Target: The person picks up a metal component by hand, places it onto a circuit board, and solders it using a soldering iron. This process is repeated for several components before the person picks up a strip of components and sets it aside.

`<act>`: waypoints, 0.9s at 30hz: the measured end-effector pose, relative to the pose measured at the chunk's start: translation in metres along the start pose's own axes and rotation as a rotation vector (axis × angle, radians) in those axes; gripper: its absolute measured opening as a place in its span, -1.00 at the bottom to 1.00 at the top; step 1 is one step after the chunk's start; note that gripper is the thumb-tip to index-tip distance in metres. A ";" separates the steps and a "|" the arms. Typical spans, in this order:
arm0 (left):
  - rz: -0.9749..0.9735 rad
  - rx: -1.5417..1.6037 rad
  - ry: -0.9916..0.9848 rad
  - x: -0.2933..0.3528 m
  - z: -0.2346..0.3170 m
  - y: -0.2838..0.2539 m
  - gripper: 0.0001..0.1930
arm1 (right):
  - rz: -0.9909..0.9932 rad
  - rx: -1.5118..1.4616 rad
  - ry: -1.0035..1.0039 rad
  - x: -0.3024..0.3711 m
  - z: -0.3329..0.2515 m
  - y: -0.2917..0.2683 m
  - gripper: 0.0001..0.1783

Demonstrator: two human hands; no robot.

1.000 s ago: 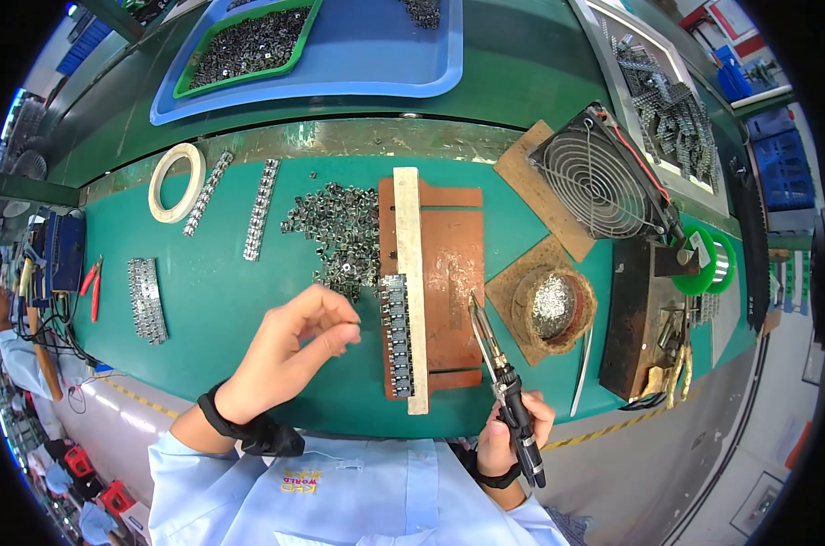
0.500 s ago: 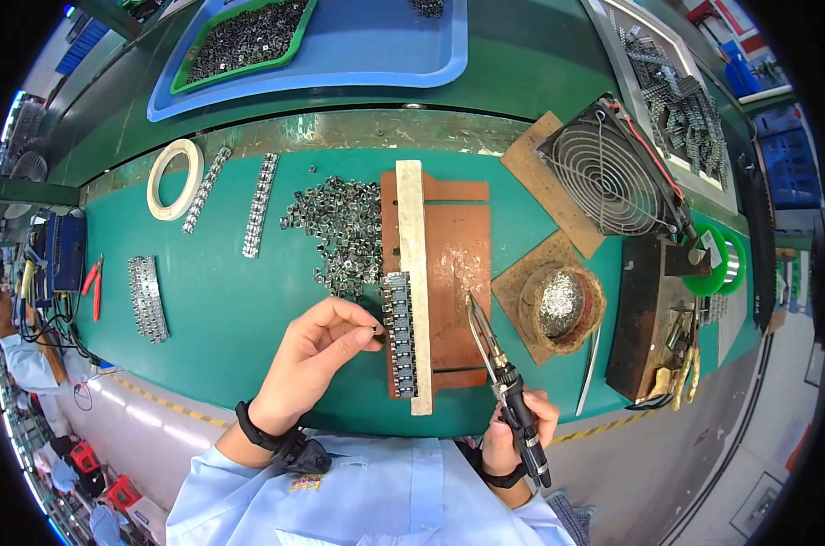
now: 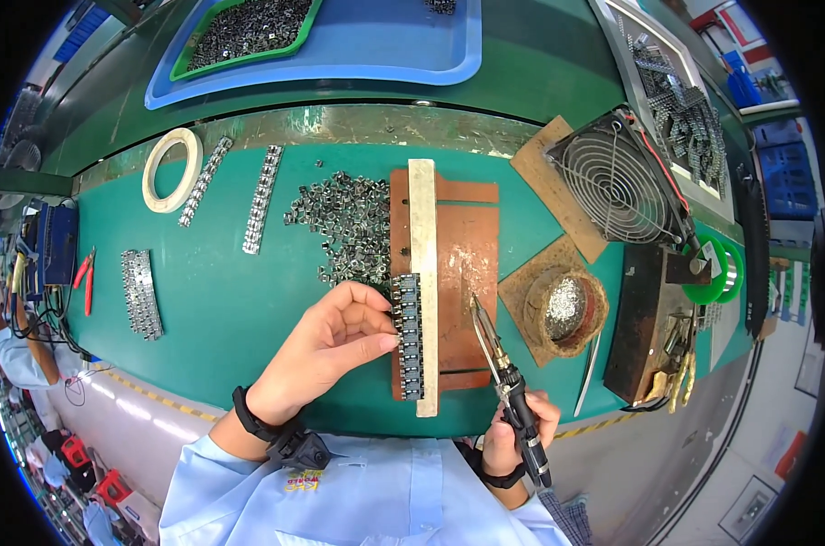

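My left hand (image 3: 331, 341) is closed in a pinch, its fingertips against the left edge of a row of small dark components (image 3: 409, 337). The small metal part in the pinch is mostly hidden by the fingers. That row lies along a pale straight bar (image 3: 422, 218) on a brown board (image 3: 467, 241). My right hand (image 3: 523, 428) is wrapped round a black-handled soldering iron (image 3: 519, 414), whose tip points up and left over the board, apart from the components. Just beyond my left hand spreads a pile of loose small metal parts (image 3: 353, 223).
On the green mat are a tape roll (image 3: 149, 173), component strips (image 3: 261, 200), red-handled pliers (image 3: 86, 278) and a round solder pot (image 3: 587, 314). A fan (image 3: 613, 177), a dark box (image 3: 638, 318) and a green solder spool (image 3: 704, 289) stand right. A blue tray (image 3: 385, 75) sits at the back.
My left hand has moved right, bringing the small metal part from beside the row up to its edge. The right hand and soldering iron have barely moved. The whole view has shifted slightly.
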State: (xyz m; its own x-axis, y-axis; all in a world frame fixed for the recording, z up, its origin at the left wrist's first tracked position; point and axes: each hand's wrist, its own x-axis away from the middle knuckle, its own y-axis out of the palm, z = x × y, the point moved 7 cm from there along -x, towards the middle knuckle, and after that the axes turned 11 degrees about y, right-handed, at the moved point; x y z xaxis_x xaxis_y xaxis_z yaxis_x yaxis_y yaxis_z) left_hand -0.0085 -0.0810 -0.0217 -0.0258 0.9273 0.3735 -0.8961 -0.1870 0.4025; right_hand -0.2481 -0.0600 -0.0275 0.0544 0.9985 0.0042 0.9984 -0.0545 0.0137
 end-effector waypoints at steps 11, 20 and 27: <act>-0.016 0.019 0.019 -0.001 -0.003 -0.002 -0.73 | -0.044 0.005 -0.023 -0.002 -0.011 -0.002 -0.45; -0.005 0.048 0.013 0.001 -0.004 -0.004 -0.74 | -0.230 0.036 -0.133 -0.003 -0.030 0.004 -0.50; 0.018 0.048 -0.006 0.000 -0.006 -0.005 -0.75 | -0.380 0.119 -0.178 -0.006 -0.040 0.023 -0.53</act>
State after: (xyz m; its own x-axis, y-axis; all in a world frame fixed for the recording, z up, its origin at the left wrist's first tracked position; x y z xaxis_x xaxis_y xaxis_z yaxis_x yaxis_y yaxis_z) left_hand -0.0067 -0.0778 -0.0285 -0.0387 0.9219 0.3856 -0.8734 -0.2186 0.4352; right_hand -0.2262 -0.0673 0.0127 -0.3261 0.9331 -0.1514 0.9421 0.3074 -0.1341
